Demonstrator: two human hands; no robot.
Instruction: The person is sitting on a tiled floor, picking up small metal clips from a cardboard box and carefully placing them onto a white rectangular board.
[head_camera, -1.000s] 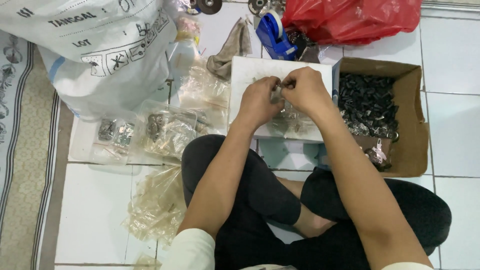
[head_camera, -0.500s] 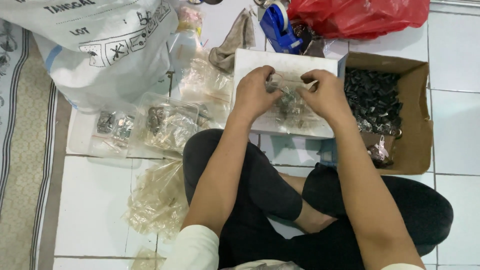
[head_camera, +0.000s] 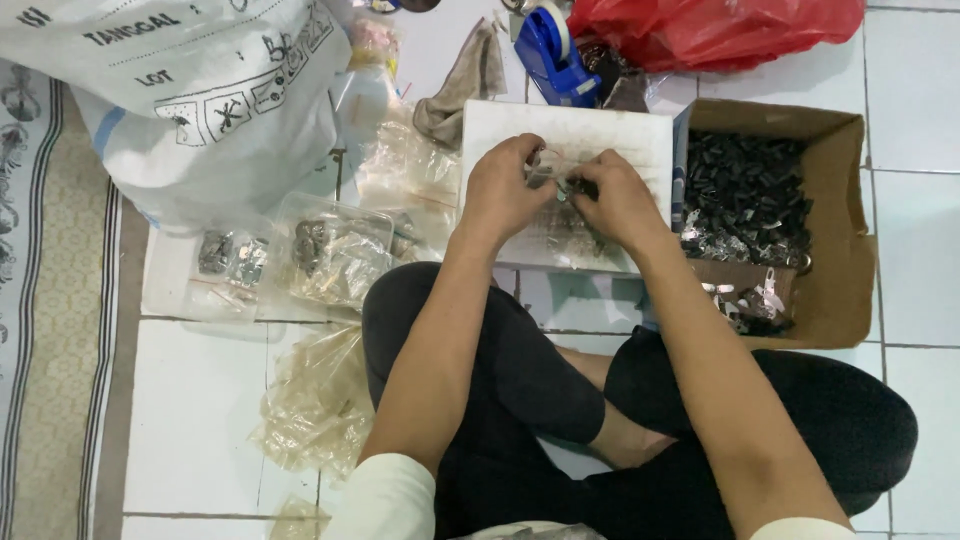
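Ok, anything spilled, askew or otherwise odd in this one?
Nothing looks spilled or broken. Both hands, left hand and right hand, work a small clear bag over the white tray. Loose plastic bags lie crumpled on the tiled floor, untidy only.

The brown cardboard box (head_camera: 835, 250) stands open on the floor, its inside heaped with small dark metal parts. Left of the cardboard box, touching its wall, lies a flat white carton (head_camera: 600, 135). Above the cardboard box, at the top edge, sits a crumpled red plastic bag (head_camera: 720, 25). Far to the left of the cardboard box slumps a big white woven sack (head_camera: 200, 100) with black print and a boxed label panel. Between that sack and the white carton lie clear plastic bags (head_camera: 330, 255) — some hold small metal pieces. Lower left of the cardboard box, empty clear pouches (head_camera: 315, 405) lie in a pile.
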